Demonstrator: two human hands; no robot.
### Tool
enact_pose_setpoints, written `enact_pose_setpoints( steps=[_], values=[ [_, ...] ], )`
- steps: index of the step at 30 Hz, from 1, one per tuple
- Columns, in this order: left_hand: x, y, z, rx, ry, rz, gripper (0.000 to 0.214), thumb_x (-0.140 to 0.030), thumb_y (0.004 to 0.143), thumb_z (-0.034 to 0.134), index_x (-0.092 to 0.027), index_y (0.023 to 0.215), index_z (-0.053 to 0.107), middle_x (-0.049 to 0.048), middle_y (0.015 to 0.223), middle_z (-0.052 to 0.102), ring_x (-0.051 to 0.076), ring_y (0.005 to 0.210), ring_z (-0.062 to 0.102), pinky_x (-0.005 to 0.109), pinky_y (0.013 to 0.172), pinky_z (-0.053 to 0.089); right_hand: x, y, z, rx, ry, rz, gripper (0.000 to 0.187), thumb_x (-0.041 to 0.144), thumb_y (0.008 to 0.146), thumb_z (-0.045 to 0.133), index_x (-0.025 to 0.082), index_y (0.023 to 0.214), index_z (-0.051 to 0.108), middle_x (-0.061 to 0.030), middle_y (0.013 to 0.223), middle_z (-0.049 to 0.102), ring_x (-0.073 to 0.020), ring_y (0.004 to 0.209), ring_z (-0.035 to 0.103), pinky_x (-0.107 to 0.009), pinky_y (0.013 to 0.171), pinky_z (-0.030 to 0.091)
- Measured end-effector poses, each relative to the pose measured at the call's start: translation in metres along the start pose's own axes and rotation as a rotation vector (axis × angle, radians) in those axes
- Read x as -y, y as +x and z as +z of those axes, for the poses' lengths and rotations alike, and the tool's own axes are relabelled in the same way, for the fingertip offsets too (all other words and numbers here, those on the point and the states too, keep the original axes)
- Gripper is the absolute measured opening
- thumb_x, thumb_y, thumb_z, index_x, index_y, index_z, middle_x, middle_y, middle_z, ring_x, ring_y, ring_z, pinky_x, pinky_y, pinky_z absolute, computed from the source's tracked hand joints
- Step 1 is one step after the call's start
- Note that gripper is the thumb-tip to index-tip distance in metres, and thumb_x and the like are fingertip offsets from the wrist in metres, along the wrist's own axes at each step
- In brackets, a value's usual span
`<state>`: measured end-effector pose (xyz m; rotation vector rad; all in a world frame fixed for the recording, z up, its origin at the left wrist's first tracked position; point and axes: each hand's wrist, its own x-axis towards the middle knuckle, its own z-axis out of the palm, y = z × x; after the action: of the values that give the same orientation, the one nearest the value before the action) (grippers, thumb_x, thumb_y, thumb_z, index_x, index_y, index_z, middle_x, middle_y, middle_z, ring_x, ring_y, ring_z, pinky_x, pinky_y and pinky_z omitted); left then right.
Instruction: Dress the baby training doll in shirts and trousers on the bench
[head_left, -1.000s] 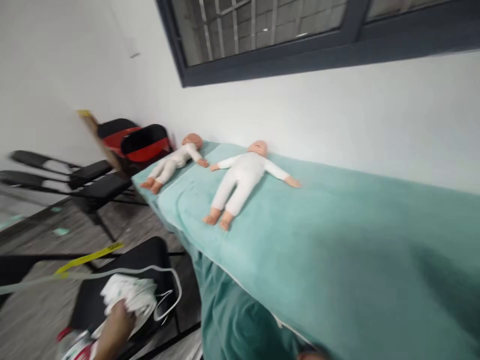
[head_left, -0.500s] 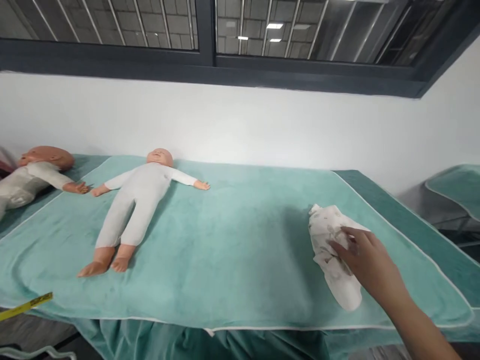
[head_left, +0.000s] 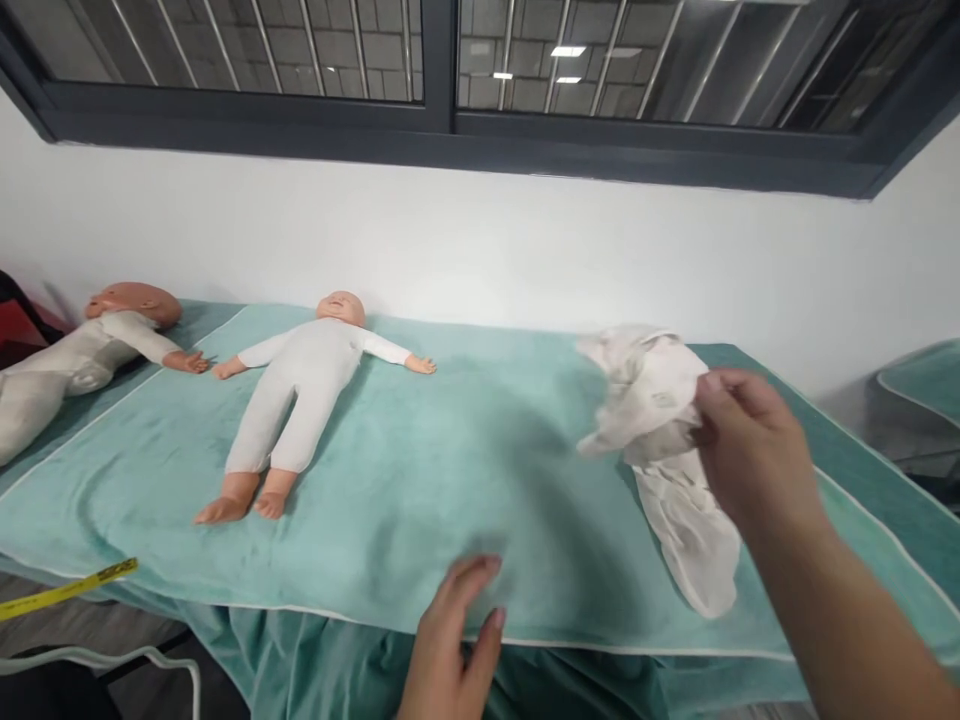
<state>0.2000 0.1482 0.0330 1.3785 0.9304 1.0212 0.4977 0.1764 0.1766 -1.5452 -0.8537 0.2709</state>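
Over the green sheet's (head_left: 457, 450) right side, the crumpled white cloth (head_left: 664, 435) stretches from far left to near right, pinched by the right hand (head_left: 757, 455), while the left hand (head_left: 454, 640) holds its fingers apart.

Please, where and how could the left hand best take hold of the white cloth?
Probably by the loose left edge of the white cloth, coming from the left with a pinch. That edge sticks out ungripped, while the right hand pinches the right edge; the open left hand is to the cloth's near left.
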Motion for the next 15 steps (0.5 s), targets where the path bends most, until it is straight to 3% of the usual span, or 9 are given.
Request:
enact_pose_setpoints(
  steps=[2,5,6,7,10,13,15],
  values=[
    [-0.011,0.028,0.004,0.012,-0.341,-0.091,0.049,-0.049,0.080,0.071,-0.025,0.122,0.064,0.0126,0.128,0.063,0.030,0.116,0.061,0.044,0.099,0.051,0.014,-0.033,0.033,0.239,-0.019,-0.134,0.030,0.049,0.090,0.058,0.021,0.101,0.062,-0.0017,0.084,0.063,-0.0146,0.073,0.057,-0.027,0.067,0.049],
    [-0.018,0.060,-0.009,-0.092,-0.783,-0.225,0.069,-0.066,0.081,0.058,-0.025,0.137,0.052,0.0112,0.135,0.060,0.030,0.121,0.059,0.045,0.100,0.052,0.010,-0.083,0.077,0.911,-0.175,-0.413,0.022,0.037,0.097,0.050,0.024,0.099,0.066,-0.0064,0.109,0.068,-0.0194,0.105,0.062,-0.036,0.097,0.049],
    [-0.019,0.065,-0.017,-0.147,-0.836,-0.285,0.068,-0.065,0.084,0.055,-0.025,0.138,0.051,0.0101,0.135,0.061,0.029,0.125,0.057,0.043,0.103,0.050,0.001,-0.094,0.085,1.024,-0.217,-0.481,0.022,0.034,0.098,0.047,0.024,0.101,0.067,-0.0062,0.119,0.066,-0.0197,0.115,0.059,-0.038,0.103,0.046],
    [-0.018,0.068,-0.026,-0.203,-0.852,-0.339,0.065,-0.063,0.087,0.052,-0.024,0.139,0.051,0.0091,0.134,0.062,0.027,0.128,0.054,0.041,0.107,0.047,-0.012,-0.100,0.090,1.057,-0.265,-0.512,0.023,0.033,0.098,0.046,0.025,0.107,0.066,-0.0062,0.127,0.063,-0.0200,0.122,0.056,-0.039,0.107,0.043],
    [-0.011,0.067,-0.051,-0.300,-0.849,-0.447,0.056,-0.054,0.090,0.053,-0.025,0.138,0.052,0.0066,0.133,0.064,0.024,0.133,0.051,0.036,0.113,0.041,-0.061,-0.090,0.076,0.826,-0.453,-0.434,0.033,0.035,0.096,0.048,0.026,0.127,0.056,-0.0087,0.137,0.057,-0.0223,0.124,0.055,-0.043,0.106,0.045],
    [-0.006,0.063,-0.062,-0.295,-0.878,-0.472,0.054,-0.049,0.092,0.053,-0.025,0.140,0.050,0.0062,0.133,0.063,0.023,0.135,0.049,0.037,0.116,0.038,-0.106,-0.057,0.029,0.504,-0.731,-0.383,0.044,0.044,0.092,0.048,0.020,0.129,0.053,-0.0148,0.138,0.054,-0.0296,0.128,0.051,-0.050,0.109,0.040],
    [-0.006,0.067,-0.061,-0.255,-0.930,-0.422,0.059,-0.056,0.092,0.048,-0.024,0.141,0.049,0.0073,0.135,0.062,0.024,0.136,0.047,0.038,0.116,0.037,-0.126,-0.039,-0.008,0.341,-0.973,-0.350,0.053,0.049,0.086,0.051,0.015,0.127,0.053,-0.0217,0.142,0.049,-0.0397,0.135,0.042,-0.059,0.108,0.036]
  ],
)
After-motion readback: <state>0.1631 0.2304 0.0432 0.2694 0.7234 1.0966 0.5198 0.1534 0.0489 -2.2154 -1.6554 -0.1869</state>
